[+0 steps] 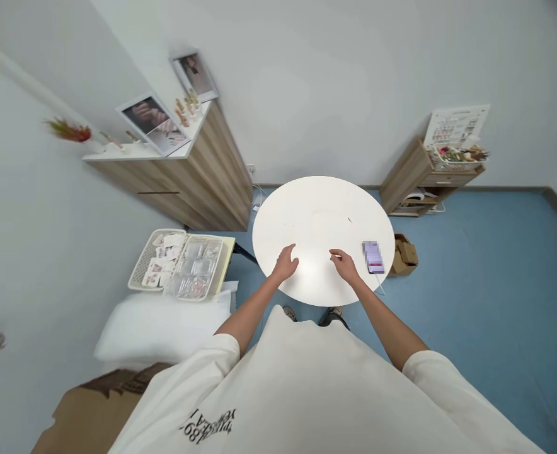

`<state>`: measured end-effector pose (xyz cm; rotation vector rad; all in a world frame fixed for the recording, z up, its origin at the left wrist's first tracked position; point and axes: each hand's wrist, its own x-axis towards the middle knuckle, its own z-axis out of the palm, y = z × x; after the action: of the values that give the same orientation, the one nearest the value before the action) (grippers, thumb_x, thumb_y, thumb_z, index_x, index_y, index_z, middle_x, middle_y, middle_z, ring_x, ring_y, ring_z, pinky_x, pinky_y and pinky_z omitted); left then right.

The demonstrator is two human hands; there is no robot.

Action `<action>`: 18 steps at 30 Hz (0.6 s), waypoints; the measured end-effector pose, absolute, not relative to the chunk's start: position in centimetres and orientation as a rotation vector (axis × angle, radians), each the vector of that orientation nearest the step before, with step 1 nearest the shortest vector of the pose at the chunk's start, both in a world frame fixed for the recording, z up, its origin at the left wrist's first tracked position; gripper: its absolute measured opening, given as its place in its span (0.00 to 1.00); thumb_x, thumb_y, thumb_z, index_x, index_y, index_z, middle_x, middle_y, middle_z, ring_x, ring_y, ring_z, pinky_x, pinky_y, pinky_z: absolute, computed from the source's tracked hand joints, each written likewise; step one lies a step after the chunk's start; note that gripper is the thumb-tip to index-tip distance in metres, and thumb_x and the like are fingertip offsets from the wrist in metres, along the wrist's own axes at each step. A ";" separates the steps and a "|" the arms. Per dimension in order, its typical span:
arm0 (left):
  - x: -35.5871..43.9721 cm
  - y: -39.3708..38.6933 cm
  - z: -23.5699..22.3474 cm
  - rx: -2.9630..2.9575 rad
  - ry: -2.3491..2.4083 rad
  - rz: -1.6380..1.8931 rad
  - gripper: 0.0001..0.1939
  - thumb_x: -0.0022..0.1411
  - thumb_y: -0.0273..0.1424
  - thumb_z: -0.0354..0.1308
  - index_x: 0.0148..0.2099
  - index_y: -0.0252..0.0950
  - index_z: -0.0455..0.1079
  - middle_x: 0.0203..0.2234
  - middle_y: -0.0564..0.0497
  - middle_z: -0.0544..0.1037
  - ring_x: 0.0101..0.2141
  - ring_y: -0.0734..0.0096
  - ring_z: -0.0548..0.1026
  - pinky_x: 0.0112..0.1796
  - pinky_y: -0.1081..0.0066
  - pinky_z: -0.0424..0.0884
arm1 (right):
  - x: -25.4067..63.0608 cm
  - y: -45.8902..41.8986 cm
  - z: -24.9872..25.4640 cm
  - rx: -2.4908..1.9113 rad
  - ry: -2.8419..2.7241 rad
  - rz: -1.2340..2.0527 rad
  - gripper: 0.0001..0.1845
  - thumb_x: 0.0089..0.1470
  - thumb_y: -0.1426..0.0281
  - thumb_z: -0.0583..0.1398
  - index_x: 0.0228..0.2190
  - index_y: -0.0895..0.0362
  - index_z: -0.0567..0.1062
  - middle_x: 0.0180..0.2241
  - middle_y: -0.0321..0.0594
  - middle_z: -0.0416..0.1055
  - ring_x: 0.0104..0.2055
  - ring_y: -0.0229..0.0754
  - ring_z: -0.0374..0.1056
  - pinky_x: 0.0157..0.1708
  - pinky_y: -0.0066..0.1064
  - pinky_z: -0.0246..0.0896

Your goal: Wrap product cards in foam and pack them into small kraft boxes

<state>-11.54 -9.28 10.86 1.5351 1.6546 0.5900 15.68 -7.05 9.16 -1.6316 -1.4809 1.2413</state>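
Left hand [285, 263]: just left of the frame's centre, over the near part of the smooth white round-edged table [321, 208] – thumb and fingers spread apart; contact with the surface cannot be told.
Right hand [344, 265]: right of the frame's centre, also over the near part, well apart from the left hand – fingers bent; whether the fingertips meet cannot be told.
Table: middle of the frame, with a small thin dark piece [349, 220] lying on it beyond the right hand.
Phone: flat rectangular phone with a blurred purple screen [373, 257], on the table near its right edge, a thin white cable [380, 285] at its near end.
Baskets: white plastic basket of small cards [149, 258] beside a white plastic basket of clear packets [212, 268], left of the frame.
Cabinet: wood-grain cabinet with a white top [212, 170], upper left, bearing framed hand pictures.
Shelf: low wood-grain shelf unit [404, 173], upper right.
Box: open brown cardboard box [404, 265], on the blue floor [477, 271] right of the table.
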 end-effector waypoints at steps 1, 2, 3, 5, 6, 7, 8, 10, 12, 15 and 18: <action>-12.9 -10.0 11.2 1.529 1.685 0.593 0.32 0.67 0.33 0.52 0.72 0.41 0.54 0.69 0.42 0.59 0.66 0.54 0.61 0.61 0.56 0.65 | 14.4 -7.2 9.5 -1.617 -1.514 1.253 0.21 0.57 0.60 0.56 0.49 0.49 0.77 0.54 0.42 0.74 0.50 0.48 0.72 0.52 0.43 0.67; -14.2 -10.8 11.4 1.516 1.718 0.603 0.32 0.68 0.34 0.52 0.72 0.42 0.54 0.69 0.43 0.59 0.66 0.55 0.61 0.61 0.57 0.65 | 13.3 -7.2 9.8 -1.599 -1.552 1.264 0.21 0.57 0.60 0.56 0.49 0.49 0.77 0.55 0.42 0.74 0.51 0.48 0.71 0.53 0.44 0.67; -15.5 -11.6 11.7 1.498 1.750 0.617 0.31 0.68 0.34 0.51 0.72 0.42 0.55 0.69 0.43 0.59 0.66 0.56 0.61 0.60 0.58 0.66 | 12.1 -7.3 10.0 -1.579 -1.595 1.274 0.20 0.57 0.60 0.56 0.50 0.49 0.77 0.55 0.41 0.73 0.51 0.48 0.71 0.53 0.44 0.66; -17.8 -13.3 12.1 1.456 1.815 0.644 0.30 0.69 0.35 0.51 0.71 0.41 0.55 0.69 0.43 0.60 0.66 0.56 0.61 0.60 0.60 0.66 | 10.0 -7.1 10.5 -1.528 -1.686 1.298 0.20 0.58 0.60 0.56 0.50 0.48 0.77 0.56 0.41 0.73 0.52 0.48 0.71 0.54 0.44 0.66; -18.8 -14.2 12.3 1.433 1.850 0.656 0.30 0.69 0.35 0.51 0.71 0.41 0.56 0.68 0.43 0.60 0.66 0.56 0.62 0.61 0.60 0.65 | 9.0 -6.9 10.6 -1.500 -1.731 1.310 0.20 0.58 0.60 0.56 0.50 0.48 0.77 0.56 0.41 0.73 0.52 0.49 0.71 0.54 0.44 0.66; -19.7 -15.0 12.5 1.404 1.889 0.665 0.30 0.69 0.35 0.51 0.71 0.40 0.56 0.68 0.43 0.60 0.66 0.56 0.62 0.61 0.60 0.65 | 8.1 -6.8 10.8 -1.469 -1.773 1.325 0.20 0.58 0.60 0.56 0.50 0.48 0.77 0.56 0.41 0.73 0.52 0.49 0.71 0.53 0.44 0.66; -20.6 -15.9 12.6 1.373 1.931 0.677 0.29 0.69 0.36 0.51 0.71 0.40 0.56 0.68 0.43 0.61 0.66 0.56 0.62 0.61 0.60 0.65 | 7.3 -6.6 10.9 -1.440 -1.811 1.341 0.20 0.58 0.60 0.56 0.49 0.48 0.77 0.56 0.41 0.73 0.52 0.49 0.71 0.53 0.44 0.67; -21.9 -17.7 12.8 1.312 2.013 0.711 0.29 0.69 0.36 0.51 0.70 0.40 0.57 0.67 0.43 0.62 0.65 0.55 0.63 0.61 0.60 0.65 | 5.6 -6.1 11.1 -1.387 -1.879 1.378 0.20 0.58 0.59 0.56 0.49 0.47 0.77 0.56 0.40 0.72 0.52 0.48 0.71 0.52 0.44 0.67; -22.8 -19.6 12.8 1.259 2.087 0.761 0.29 0.68 0.34 0.51 0.70 0.39 0.58 0.67 0.42 0.63 0.65 0.55 0.63 0.62 0.59 0.63 | 4.0 -5.9 11.2 -1.330 -1.946 1.416 0.20 0.58 0.59 0.56 0.50 0.48 0.77 0.56 0.40 0.72 0.52 0.48 0.71 0.52 0.43 0.68; -23.4 -22.3 12.9 1.190 2.183 0.823 0.28 0.67 0.31 0.51 0.68 0.38 0.61 0.65 0.43 0.65 0.64 0.57 0.64 0.63 0.59 0.61 | 1.9 -6.0 11.2 -1.232 -2.042 1.471 0.20 0.59 0.60 0.56 0.50 0.48 0.77 0.57 0.40 0.72 0.52 0.47 0.70 0.53 0.43 0.67; -23.4 -24.8 12.9 1.120 2.265 0.843 0.26 0.66 0.29 0.51 0.66 0.39 0.63 0.63 0.44 0.67 0.64 0.59 0.65 0.63 0.59 0.61 | 0.0 -6.8 11.1 -1.136 -2.131 1.526 0.19 0.59 0.60 0.55 0.50 0.48 0.76 0.57 0.40 0.72 0.52 0.47 0.70 0.54 0.43 0.67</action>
<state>-23.44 -24.80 12.94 1.1202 2.2654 0.8430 0.01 -6.80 11.06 -1.1358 -2.1311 1.5257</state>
